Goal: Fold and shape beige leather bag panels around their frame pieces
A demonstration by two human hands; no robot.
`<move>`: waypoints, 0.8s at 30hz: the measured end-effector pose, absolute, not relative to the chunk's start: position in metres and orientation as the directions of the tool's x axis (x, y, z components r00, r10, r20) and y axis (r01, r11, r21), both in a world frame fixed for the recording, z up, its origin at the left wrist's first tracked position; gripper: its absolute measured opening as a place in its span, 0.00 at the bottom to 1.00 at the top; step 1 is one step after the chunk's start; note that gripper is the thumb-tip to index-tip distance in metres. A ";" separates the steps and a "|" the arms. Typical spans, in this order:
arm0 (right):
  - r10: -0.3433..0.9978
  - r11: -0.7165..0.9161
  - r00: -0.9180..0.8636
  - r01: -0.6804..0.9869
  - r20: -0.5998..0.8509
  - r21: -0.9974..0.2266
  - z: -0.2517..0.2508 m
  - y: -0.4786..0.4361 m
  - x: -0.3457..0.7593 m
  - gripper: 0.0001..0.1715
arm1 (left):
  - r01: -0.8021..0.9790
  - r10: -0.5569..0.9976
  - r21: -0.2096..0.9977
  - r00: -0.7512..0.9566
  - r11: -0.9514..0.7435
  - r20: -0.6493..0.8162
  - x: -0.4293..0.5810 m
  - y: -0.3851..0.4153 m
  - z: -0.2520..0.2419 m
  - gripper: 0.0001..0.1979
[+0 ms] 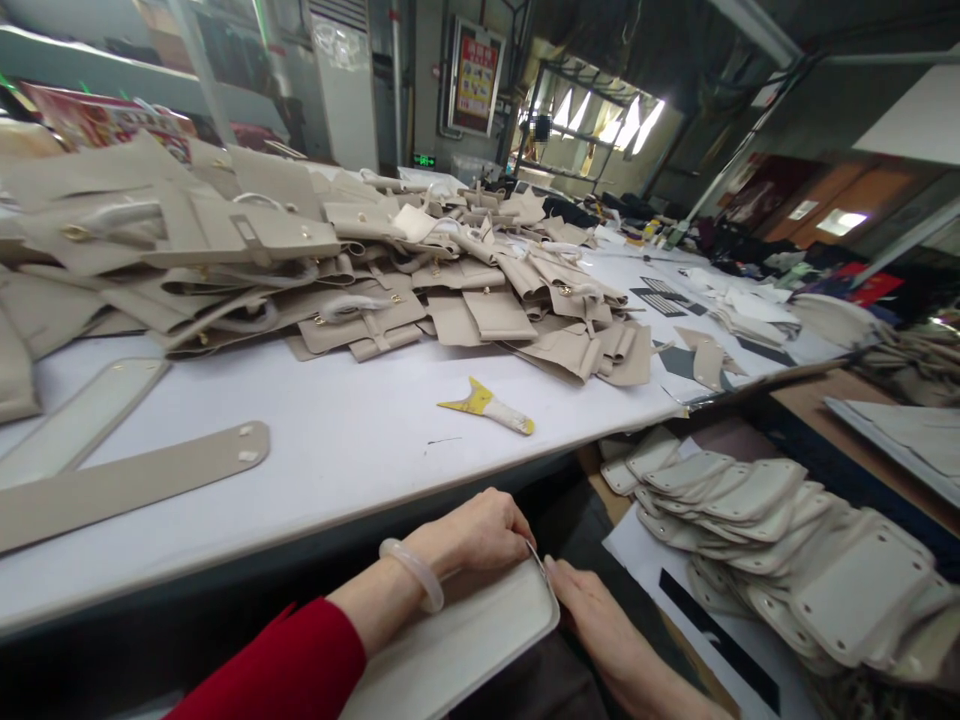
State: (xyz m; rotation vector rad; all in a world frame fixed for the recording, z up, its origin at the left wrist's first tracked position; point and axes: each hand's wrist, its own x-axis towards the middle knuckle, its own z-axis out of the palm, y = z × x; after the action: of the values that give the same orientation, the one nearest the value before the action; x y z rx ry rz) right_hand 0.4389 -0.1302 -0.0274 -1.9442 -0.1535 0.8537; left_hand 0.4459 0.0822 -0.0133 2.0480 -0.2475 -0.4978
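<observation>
A long off-white panel [457, 640] with a rounded end lies low in front of me, below the table's front edge. My left hand [487, 530], with a pale bangle at the wrist, is closed on the panel's far end, its fingertips at the top edge. My right hand [589, 600] holds the same end from the right side, thumb and fingers at the rim near the rounded corner. A thin edge stands up between the two hands. On the white table [337, 440] beyond lies a yellow and white forked tool [487, 404].
A big heap of beige leather pieces [480, 300] covers the table's back. Two long strips, one beige [135, 480] and one pale [90, 410], lie at the left. Stacked off-white panels [855, 590] stand at the lower right, beside a black strip [720, 640].
</observation>
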 end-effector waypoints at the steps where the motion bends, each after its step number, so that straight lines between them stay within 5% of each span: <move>1: 0.439 -0.521 0.744 -0.247 -0.505 -0.817 -0.028 -0.130 0.439 0.33 | 0.034 -0.368 0.866 0.897 -0.499 -0.247 0.445 0.082 -0.013 0.18; 15: 0.475 -0.699 0.711 -0.052 -0.518 -0.713 -0.016 -0.119 0.444 0.40 | 0.115 -0.359 0.862 0.876 -0.494 -0.323 0.445 0.089 -0.012 0.20; 24: 0.600 -0.728 0.516 0.036 -0.611 -0.685 0.007 -0.107 0.465 0.38 | -0.011 -0.325 0.844 0.925 -0.536 -0.195 0.405 0.116 0.003 0.28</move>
State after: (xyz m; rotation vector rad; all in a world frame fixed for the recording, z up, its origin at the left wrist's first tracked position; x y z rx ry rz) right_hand 0.4648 -0.1072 0.0072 -2.1433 -0.5162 1.1913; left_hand 0.4046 0.1163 0.0033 2.1069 -0.2390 -0.4083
